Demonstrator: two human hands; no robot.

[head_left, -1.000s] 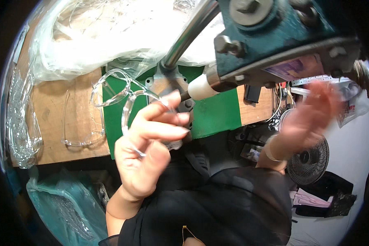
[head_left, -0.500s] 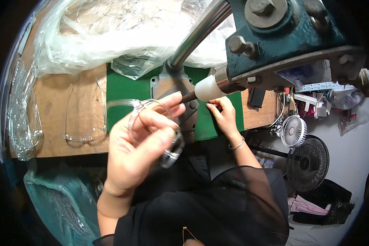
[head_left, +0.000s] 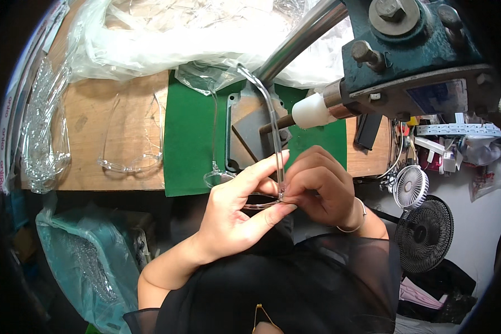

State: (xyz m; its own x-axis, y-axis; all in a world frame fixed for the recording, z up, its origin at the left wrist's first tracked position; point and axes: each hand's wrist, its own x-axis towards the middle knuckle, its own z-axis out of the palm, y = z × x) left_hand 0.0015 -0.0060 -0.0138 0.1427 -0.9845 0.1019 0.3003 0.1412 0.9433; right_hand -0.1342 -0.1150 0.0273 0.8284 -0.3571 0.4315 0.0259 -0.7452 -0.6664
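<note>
A clear eyeglass frame (head_left: 275, 133) is held in front of me near the table's front edge, both temples pointing away from me. Fingers and thumb of my left hand (head_left: 228, 214) are closed around its front, hiding part of the rims. My right hand (head_left: 324, 189), with a bracelet at the wrist, pinches at the right corner, where the temple meets the front. Whether a small part sits between those fingertips cannot be made out. Just beyond the hands stands a bench press (head_left: 417, 61) with a white collar (head_left: 310, 110) and a metal base (head_left: 256, 147).
Beneath the press lies a green mat (head_left: 189, 150). Another clear frame (head_left: 129, 167) rests on the wood at left, beside a heap of clear frames (head_left: 42, 142). Plastic bags (head_left: 133, 61) cover the back. A teal bag (head_left: 67, 245) stands lower left; fans (head_left: 411, 186) are at right.
My right hand has come off the mat and joined my left hand at the eyeglass frame. The frame has turned so its temples point away. The whole view has shifted slightly.
</note>
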